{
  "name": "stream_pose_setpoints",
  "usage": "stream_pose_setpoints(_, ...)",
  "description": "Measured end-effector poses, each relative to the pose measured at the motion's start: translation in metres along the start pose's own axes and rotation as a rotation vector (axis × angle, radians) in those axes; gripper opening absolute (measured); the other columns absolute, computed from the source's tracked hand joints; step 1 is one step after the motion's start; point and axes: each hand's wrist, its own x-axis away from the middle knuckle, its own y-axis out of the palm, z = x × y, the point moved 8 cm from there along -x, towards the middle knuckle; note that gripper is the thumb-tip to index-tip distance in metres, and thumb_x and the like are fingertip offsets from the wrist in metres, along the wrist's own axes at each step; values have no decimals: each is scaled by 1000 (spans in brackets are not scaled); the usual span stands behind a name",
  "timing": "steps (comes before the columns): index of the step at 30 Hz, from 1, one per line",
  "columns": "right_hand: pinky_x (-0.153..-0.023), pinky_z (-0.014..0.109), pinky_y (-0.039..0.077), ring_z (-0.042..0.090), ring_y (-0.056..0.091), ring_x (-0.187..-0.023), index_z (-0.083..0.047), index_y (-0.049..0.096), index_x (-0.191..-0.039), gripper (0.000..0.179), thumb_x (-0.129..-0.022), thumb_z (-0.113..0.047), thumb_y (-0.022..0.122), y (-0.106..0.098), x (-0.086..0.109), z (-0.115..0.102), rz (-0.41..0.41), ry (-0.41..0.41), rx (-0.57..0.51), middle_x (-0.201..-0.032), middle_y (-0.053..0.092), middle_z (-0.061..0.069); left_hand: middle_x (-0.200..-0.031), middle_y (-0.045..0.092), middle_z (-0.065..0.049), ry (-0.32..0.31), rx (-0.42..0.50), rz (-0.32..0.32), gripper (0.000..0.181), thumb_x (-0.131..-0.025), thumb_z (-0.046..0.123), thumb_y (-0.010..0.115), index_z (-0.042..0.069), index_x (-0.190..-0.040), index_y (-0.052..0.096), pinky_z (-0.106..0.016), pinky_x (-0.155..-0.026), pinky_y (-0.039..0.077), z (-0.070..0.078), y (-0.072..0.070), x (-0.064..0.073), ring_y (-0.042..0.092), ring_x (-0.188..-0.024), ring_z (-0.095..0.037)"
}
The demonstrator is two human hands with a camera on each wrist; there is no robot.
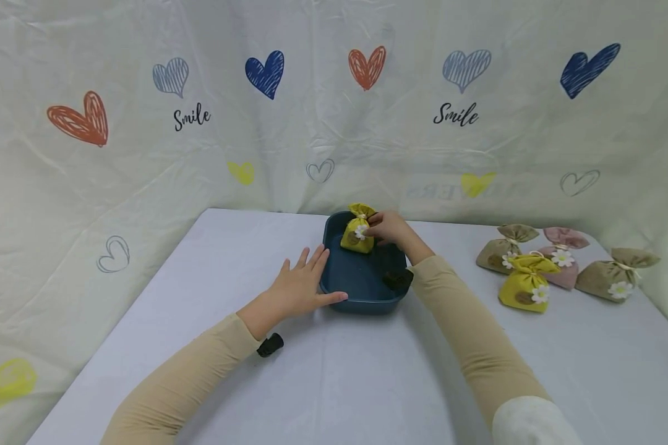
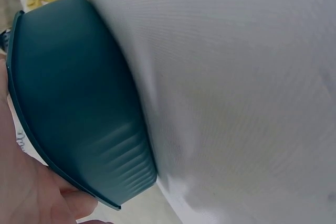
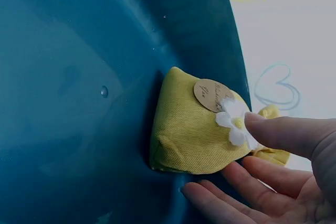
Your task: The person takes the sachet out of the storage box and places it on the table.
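Note:
A small yellow drawstring pouch with a white felt flower and a round brown tag stands inside a dark teal basin, by its far-left wall. My right hand pinches the pouch near its tied neck, the thumb on the flower side and the fingers behind. With fingers spread and straight, my left hand touches the basin's left rim. In the left wrist view, the basin's outer side shows, with part of that hand along its rim.
To the right on the white table sit another yellow pouch, a pink pouch and two brown pouches, one at the back and one farther right. A white curtain printed with hearts hangs behind.

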Motion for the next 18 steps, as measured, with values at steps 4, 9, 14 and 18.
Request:
stream_pose_setpoints(4, -97, 45, 53, 41, 57, -126, 11, 43, -150, 54, -104, -11, 60, 1, -1, 0, -6, 18, 15, -147, 49, 29, -172, 5, -5, -3, -1, -4, 108, -92, 80, 47, 11, -166, 10, -66, -118, 14, 0, -1, 1, 5, -156, -34)
stream_pose_setpoints(9, -97, 44, 54, 40, 61, -121, 10, 46, -148, 53, -104, -15, 62, 3, -1, -2, -15, 35, 36, -147, 50, 28, -172, 4, -5, -12, -2, -9, 109, -92, 81, 46, 11, -166, 9, -66, -119, 13, -1, -1, 1, 4, -157, -34)
stream_pose_setpoints(14, -96, 45, 54, 43, 61, -119, 10, 47, -147, 55, -103, -17, 64, 5, -3, -1, -26, 35, 47, -145, 51, 29, -172, 4, -5, -11, 10, -12, 109, -92, 80, 47, 10, -166, 9, -66, -118, 13, -1, 0, 1, 4, -156, -34)
stream_pose_setpoints(18, -94, 45, 55, 45, 61, -119, 10, 44, -148, 57, -102, -16, 65, 8, -5, 3, -41, 41, 40, -141, 51, 30, -172, 6, -6, -7, 11, -8, 109, -92, 79, 48, 10, -166, 10, -66, -118, 14, 1, 0, 1, 5, -156, -35)
